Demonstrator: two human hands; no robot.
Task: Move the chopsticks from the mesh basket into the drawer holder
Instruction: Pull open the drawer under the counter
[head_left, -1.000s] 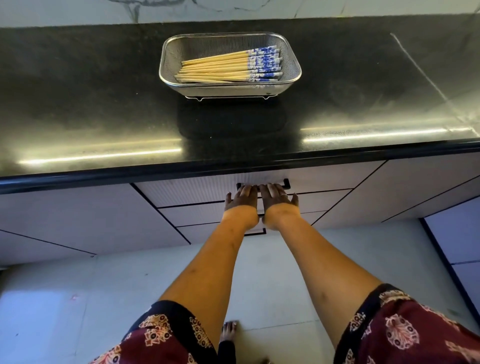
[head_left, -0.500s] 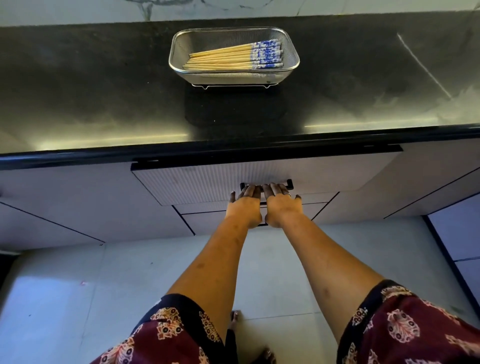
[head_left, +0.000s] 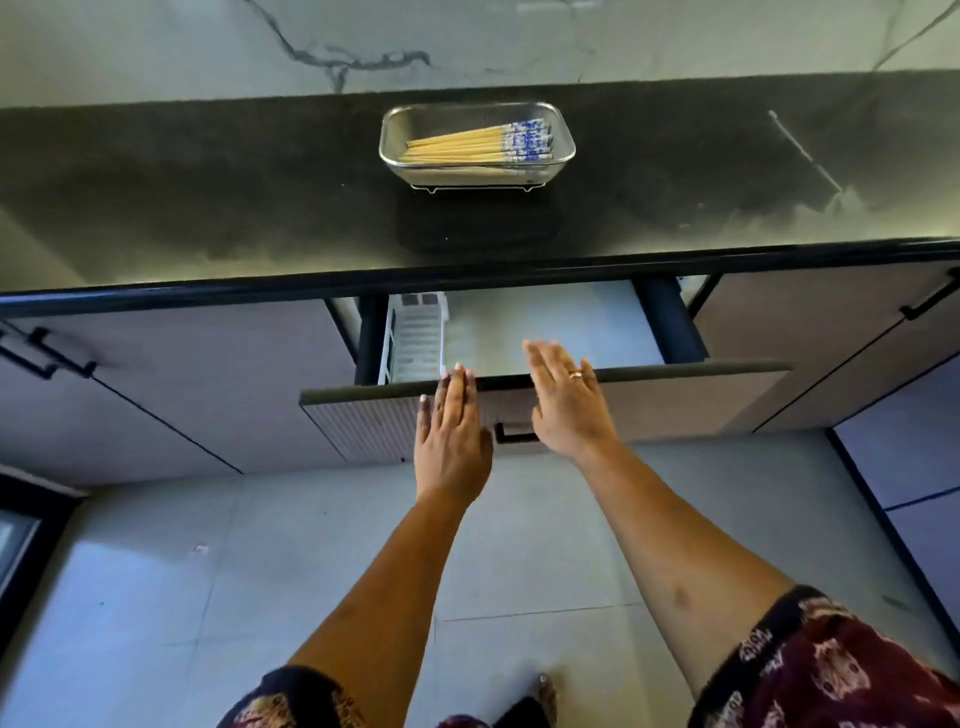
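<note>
Grey floor tiles (head_left: 519, 545) run under kitchen cabinets topped by a black countertop (head_left: 208, 197). Nearest me, I have both hands flat, fingers straight, holding nothing. The left hand (head_left: 451, 436) has its fingertips at the top edge of the open drawer (head_left: 675, 400), and the right hand (head_left: 569, 402), with a ring (head_left: 575, 374), reaches over that edge. I cannot tell whether either touches it. Inside the drawer, along its left side, lies the white slotted holder (head_left: 415, 338). Farther back, near the countertop's rear edge, the mesh basket (head_left: 395, 156) holds the chopsticks (head_left: 467, 145), blue-patterned ends to the right.
</note>
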